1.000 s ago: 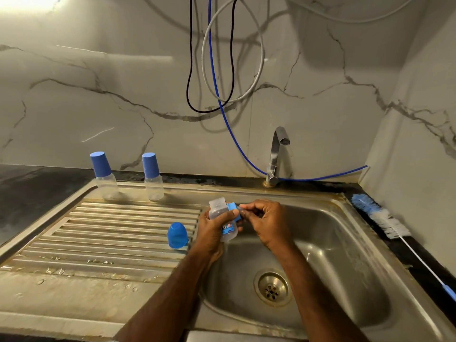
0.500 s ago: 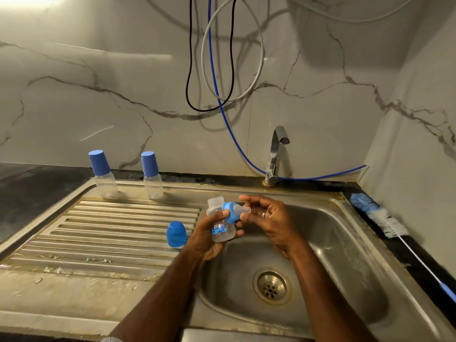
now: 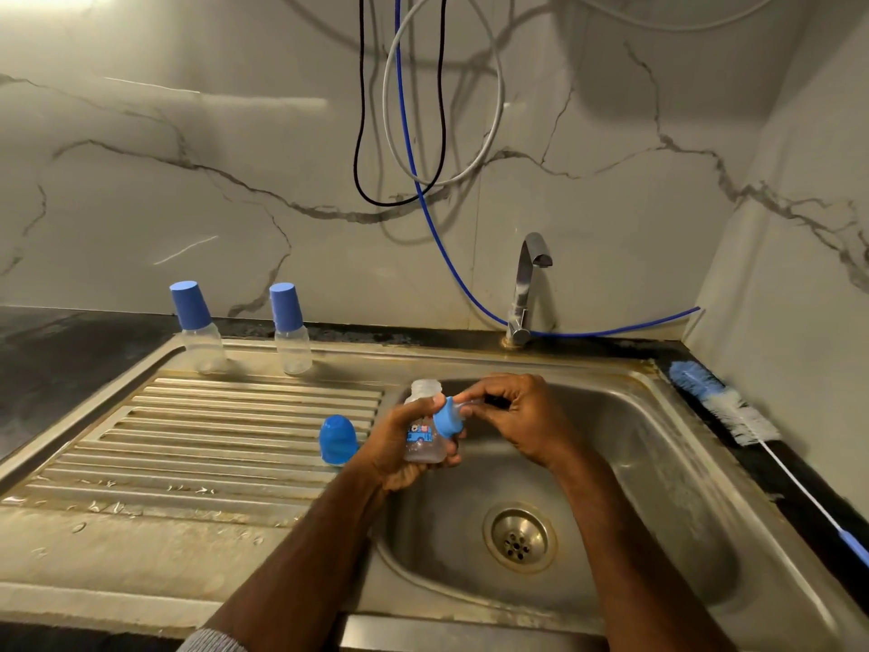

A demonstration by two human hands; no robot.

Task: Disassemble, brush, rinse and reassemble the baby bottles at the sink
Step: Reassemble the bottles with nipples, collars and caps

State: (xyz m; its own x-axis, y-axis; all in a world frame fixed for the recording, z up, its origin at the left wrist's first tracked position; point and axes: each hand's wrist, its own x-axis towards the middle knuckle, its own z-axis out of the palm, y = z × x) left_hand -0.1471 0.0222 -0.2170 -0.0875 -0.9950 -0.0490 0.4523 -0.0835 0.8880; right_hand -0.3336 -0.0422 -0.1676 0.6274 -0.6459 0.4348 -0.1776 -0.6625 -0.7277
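Observation:
Over the sink's left edge my left hand (image 3: 395, 444) grips a small clear baby bottle (image 3: 424, 432) with a blue print; its neck is uncapped. A blue collar ring (image 3: 446, 418) with a clear teat sticking out of it is held against the bottle's side. My right hand (image 3: 522, 418) pinches that teat with its fingertips. A blue dome cap (image 3: 336, 439) stands on the ribbed drainboard just left of my left hand. Two more capped bottles, one on the left (image 3: 197, 329) and one on the right (image 3: 290, 329), stand at the drainboard's back edge.
The steel sink basin (image 3: 658, 510) with its drain (image 3: 519, 538) lies below my hands. The tap (image 3: 526, 289) stands behind it, with no water running. A blue-and-white bottle brush (image 3: 724, 402) lies on the dark counter to the right. Cables hang on the marble wall.
The collar with the teat has come away from the bottle's neck and turned sideways. My right hand has rolled over and now pinches the teat.

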